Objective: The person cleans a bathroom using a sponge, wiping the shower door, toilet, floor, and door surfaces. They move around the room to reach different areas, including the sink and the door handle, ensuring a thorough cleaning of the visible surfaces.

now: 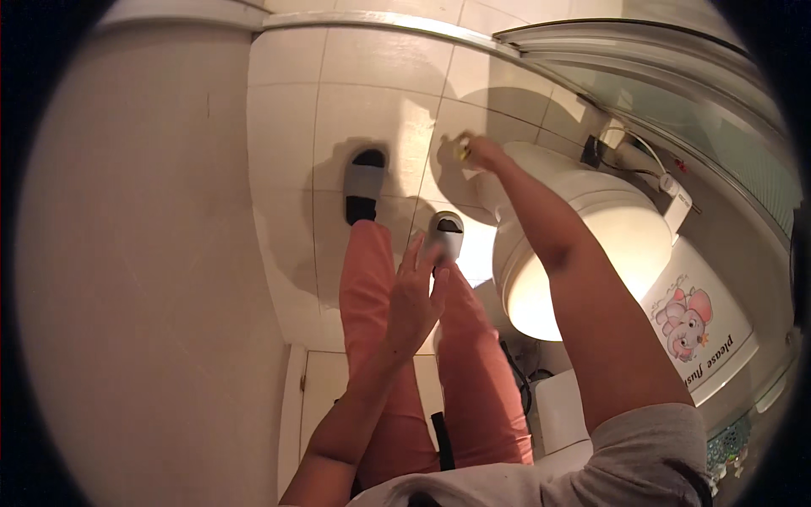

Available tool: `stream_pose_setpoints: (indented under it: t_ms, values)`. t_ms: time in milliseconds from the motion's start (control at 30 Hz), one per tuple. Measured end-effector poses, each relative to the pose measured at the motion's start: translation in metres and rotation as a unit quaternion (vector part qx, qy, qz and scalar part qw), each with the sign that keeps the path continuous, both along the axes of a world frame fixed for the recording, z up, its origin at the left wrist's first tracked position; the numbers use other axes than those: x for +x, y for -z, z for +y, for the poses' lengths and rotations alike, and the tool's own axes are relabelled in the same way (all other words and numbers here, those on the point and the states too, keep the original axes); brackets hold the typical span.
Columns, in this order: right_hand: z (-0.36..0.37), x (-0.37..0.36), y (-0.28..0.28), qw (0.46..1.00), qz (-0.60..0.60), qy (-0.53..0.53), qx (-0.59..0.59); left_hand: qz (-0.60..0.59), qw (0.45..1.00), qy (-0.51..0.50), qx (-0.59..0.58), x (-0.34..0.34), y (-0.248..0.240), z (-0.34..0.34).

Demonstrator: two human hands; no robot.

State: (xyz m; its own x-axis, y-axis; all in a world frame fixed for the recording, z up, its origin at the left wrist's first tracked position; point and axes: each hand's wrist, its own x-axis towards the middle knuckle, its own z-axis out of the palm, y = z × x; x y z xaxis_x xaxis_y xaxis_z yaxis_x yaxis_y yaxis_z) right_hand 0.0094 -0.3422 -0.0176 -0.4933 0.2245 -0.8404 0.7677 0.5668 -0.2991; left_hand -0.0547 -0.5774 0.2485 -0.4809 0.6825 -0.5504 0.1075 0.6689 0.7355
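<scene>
My right arm reaches forward past the white toilet, whose lid is down. Beyond its left side, over the tiled floor, my right hand is closed on a small yellowish thing, too small and blurred to name. My left hand hangs in front of my legs, its fingers stretched out and apart, with nothing visible in it. Below that hand are my legs in pink trousers, and its fingertips come near the grey slipper on my right foot.
A white cistern with a cartoon mouse stands right of the toilet. Behind it run a glass panel and a hose with a white sprayer. A plain wall closes the left side. A metal threshold crosses the floor ahead.
</scene>
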Motion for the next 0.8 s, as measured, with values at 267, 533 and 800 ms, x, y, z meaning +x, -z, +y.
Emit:
stream_pose_setpoints:
  t_ms: [267, 533, 800]
  values:
    - [-0.024, -0.009, 0.015, 0.964, 0.035, 0.225, 0.135, -0.019, 0.996, -0.091, 0.004, 0.070, -0.006, -0.046]
    - [-0.049, 0.020, 0.095, 0.853, -0.030, 0.317, 0.414, -0.022, 0.990, -0.131, -0.045, 0.081, 0.019, -0.153]
    - [-0.164, -0.062, 0.173, 0.921, -0.111, -0.246, 0.282, -0.020, 0.960, -0.264, -0.087, 0.046, 0.037, -0.230]
